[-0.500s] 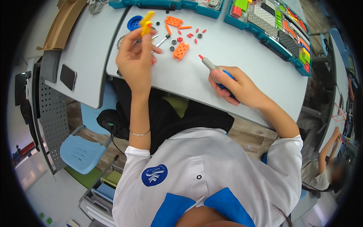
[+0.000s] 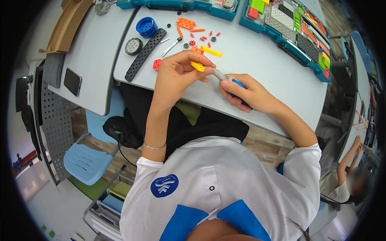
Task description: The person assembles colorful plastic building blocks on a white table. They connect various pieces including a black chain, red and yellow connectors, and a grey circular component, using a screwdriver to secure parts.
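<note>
My left hand (image 2: 177, 74) pinches a small yellow plastic piece (image 2: 198, 66) above the grey table (image 2: 257, 68). My right hand (image 2: 245, 92) grips a screwdriver with a blue handle (image 2: 238, 85) and a grey shaft; its tip meets the yellow piece. A yellow bar (image 2: 211, 51) lies just beyond the hands, touching an orange piece (image 2: 196, 49). A red square part (image 2: 157, 64) sits left of my left hand.
A black perforated strip (image 2: 144, 53), a blue round part (image 2: 146, 26), a grey wheel (image 2: 133, 45), an orange plate (image 2: 185, 23) and small red and black bits lie at the back. Teal parts trays (image 2: 289, 30) line the far edge. A phone (image 2: 72, 81) lies at left; another person sits at right.
My left hand has come down and toward me with the yellow piece. My right hand has brought the screwdriver in so its tip touches that piece.
</note>
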`<state>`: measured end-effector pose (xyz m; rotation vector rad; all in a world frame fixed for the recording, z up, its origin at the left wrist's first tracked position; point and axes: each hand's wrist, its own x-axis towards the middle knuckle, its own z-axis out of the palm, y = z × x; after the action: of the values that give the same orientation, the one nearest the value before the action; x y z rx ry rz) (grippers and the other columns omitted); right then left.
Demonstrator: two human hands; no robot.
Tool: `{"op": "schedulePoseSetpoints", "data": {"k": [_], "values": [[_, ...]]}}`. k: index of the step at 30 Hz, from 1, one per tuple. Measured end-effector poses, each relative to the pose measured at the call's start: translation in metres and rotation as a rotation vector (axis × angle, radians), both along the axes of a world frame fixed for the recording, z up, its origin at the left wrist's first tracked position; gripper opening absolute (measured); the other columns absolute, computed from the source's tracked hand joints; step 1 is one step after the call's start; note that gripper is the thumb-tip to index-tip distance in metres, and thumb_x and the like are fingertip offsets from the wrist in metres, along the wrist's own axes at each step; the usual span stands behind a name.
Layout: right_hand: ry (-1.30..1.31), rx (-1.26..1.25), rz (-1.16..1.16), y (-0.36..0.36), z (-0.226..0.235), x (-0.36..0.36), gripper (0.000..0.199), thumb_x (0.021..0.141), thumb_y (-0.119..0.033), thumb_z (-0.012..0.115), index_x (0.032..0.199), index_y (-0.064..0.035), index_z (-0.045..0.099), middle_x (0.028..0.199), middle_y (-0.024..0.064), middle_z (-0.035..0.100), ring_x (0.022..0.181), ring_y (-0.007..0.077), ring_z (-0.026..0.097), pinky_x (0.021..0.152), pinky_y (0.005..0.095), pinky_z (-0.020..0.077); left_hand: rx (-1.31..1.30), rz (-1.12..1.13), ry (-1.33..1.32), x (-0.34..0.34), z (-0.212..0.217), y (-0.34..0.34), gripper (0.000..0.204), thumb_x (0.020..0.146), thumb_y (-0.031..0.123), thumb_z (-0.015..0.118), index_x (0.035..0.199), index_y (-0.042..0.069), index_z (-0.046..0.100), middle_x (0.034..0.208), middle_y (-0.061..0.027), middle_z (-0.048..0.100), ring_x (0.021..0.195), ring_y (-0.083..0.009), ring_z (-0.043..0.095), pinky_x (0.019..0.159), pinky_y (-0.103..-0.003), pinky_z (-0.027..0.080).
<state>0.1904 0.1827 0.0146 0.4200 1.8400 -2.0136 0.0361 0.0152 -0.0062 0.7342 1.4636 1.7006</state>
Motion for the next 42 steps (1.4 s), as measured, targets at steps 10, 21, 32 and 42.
{"op": "schedulePoseSetpoints", "data": {"k": [10, 21, 32, 42], "values": [[0.054, -0.248, -0.003, 0.002, -0.012, -0.007, 0.043, 0.106, -0.042, 0.046, 0.096, -0.0028, 0.06, 0.07, 0.0055, 0.062, 0.056, 0.0136, 0.063, 0.052, 0.0247, 0.0502, -0.022, 0.345, 0.307, -0.037, 0.0, 0.009, 0.012, 0.086, 0.004, 0.076, 0.097, 0.0, 0.073, 0.092, -0.0089, 0.075, 0.081, -0.0158, 0.074, 0.067, -0.026, 0.057], [0.061, -0.229, 0.002, 0.001, -0.016, -0.008, 0.042, 0.107, -0.04, 0.046, 0.096, -0.002, 0.06, 0.071, 0.0072, 0.064, 0.059, 0.0145, 0.066, 0.055, 0.0258, 0.0534, -0.245, 0.345, 0.945, -0.033, -0.018, 0.03, 0.023, 0.077, -0.006, 0.07, 0.099, 0.0, 0.073, 0.091, -0.0097, 0.075, 0.07, -0.0162, 0.07, 0.066, -0.025, 0.056], [0.068, -0.24, -0.059, -0.002, -0.015, -0.008, 0.044, 0.107, -0.042, 0.045, 0.097, -0.0022, 0.06, 0.071, 0.0077, 0.064, 0.058, 0.0143, 0.065, 0.053, 0.025, 0.0522, 0.038, 0.265, 0.296, -0.026, -0.004, 0.017, 0.034, 0.096, 0.002, 0.061, 0.128, -0.007, 0.064, 0.119, -0.0154, 0.072, 0.086, -0.019, 0.074, 0.074, -0.026, 0.059], [0.062, -0.228, -0.052, -0.003, -0.014, -0.007, 0.045, 0.107, -0.044, 0.045, 0.097, -0.0024, 0.06, 0.07, 0.0076, 0.064, 0.054, 0.0134, 0.064, 0.05, 0.0234, 0.0509, -0.147, 0.216, 0.338, 0.033, 0.008, -0.011, 0.031, 0.095, 0.003, 0.064, 0.125, 0.001, 0.069, 0.102, -0.0121, 0.077, 0.066, -0.0141, 0.073, 0.059, -0.023, 0.054]]}}
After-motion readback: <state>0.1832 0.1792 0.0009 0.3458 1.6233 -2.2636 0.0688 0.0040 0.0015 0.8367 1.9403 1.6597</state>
